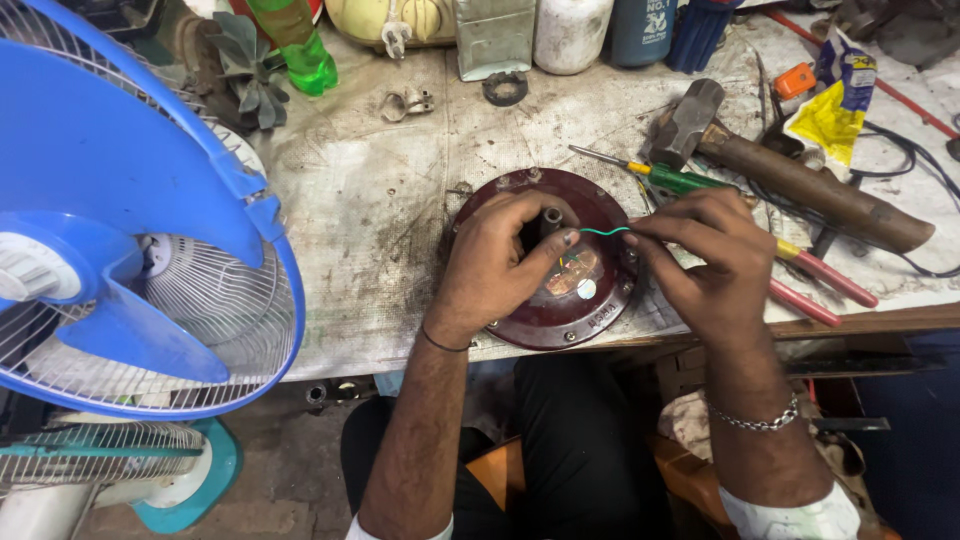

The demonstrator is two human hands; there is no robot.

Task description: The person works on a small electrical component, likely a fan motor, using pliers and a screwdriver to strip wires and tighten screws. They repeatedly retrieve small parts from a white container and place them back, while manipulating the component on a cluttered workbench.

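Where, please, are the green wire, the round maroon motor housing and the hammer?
green wire [605, 231]: head view, middle of its span between the hands.
maroon motor housing [545, 325]: head view, lower rim.
hammer [690, 118]: head view, metal head.

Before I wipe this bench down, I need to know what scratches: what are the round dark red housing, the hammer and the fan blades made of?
The round dark red housing looks like painted metal: glossy, with screws around its rim. The hammer has a dull grey head, probably steel, on a worn brown handle that looks wooden. The fan blades look like smooth blue plastic, behind a white wire guard.
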